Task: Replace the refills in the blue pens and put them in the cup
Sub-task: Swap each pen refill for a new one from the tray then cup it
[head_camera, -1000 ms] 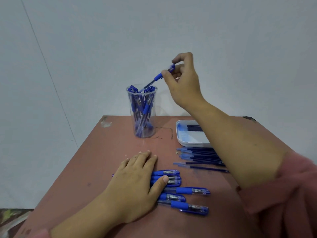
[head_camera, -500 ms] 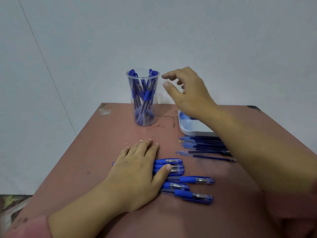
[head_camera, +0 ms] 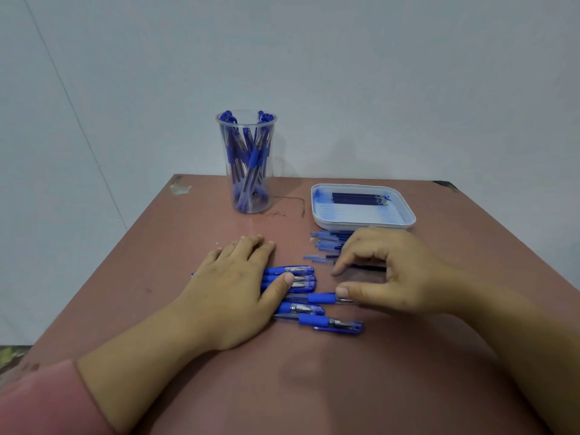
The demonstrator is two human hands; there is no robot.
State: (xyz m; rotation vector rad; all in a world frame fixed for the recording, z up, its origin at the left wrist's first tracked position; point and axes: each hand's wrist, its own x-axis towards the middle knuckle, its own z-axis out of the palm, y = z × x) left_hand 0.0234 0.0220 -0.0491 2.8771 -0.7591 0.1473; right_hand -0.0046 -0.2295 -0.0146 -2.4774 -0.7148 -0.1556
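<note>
Left hand (head_camera: pixel 232 284) flat, fingers straight, resting on blue pens (head_camera: pixel 290 270) on table (head_camera: pixel 175 246), right hand (head_camera: pixel 398 271) loosely curled, empty, at its 3 o'clock, cup (head_camera: pixel 248 161) at 12

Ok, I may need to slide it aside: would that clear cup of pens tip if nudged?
Probably tippy: the clear cup is tall and narrow, and its pens lean against the rim. It looks like thin plastic, so likely light; pushing low near its base seems safer.
</note>
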